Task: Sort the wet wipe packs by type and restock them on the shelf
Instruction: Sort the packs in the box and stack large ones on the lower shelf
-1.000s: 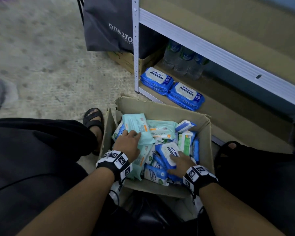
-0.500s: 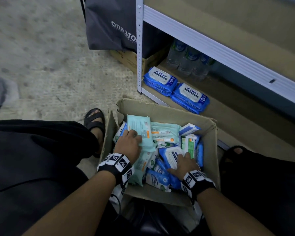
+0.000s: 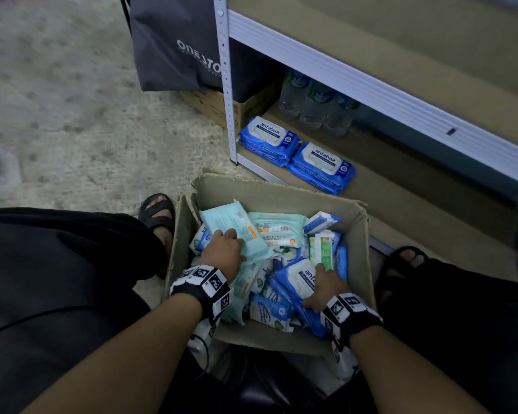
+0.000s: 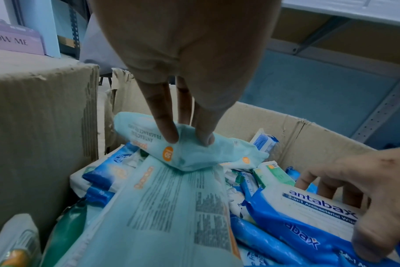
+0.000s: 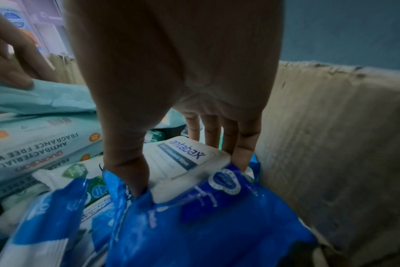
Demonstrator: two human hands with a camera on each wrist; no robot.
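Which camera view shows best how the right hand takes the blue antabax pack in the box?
The right wrist view: the right hand has thumb and fingers around the blue antabax pack. The head view shows only the hand's back over it; the left wrist view shows it from the side, at the frame edge.

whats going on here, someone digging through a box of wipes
A person sits over a cardboard box of mixed wet wipe packs, sorting them. Their left hand grips a light teal pack, while the right hand has its grip on a blue Antabax pack. Two stacks of blue Antabax packs already sit on the bottom shelf, beside water bottles.
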